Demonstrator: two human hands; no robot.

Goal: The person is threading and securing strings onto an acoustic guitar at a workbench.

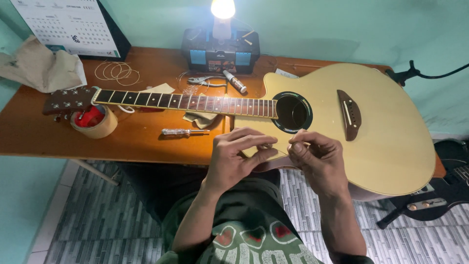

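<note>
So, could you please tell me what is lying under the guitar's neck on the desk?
A crumpled beige cloth and cream paper peek out beneath the dark fretted neck; their middles are covered.

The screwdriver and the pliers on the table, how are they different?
The screwdriver lies in front of the guitar neck, nearer the hands; the pliers lie behind the neck, by the black and blue toolbox. The screwdriver is one straight rod with a clear handle; the pliers have two arms that spread apart. Both rest flat on the wooden table, and neither hand touches them.
</note>
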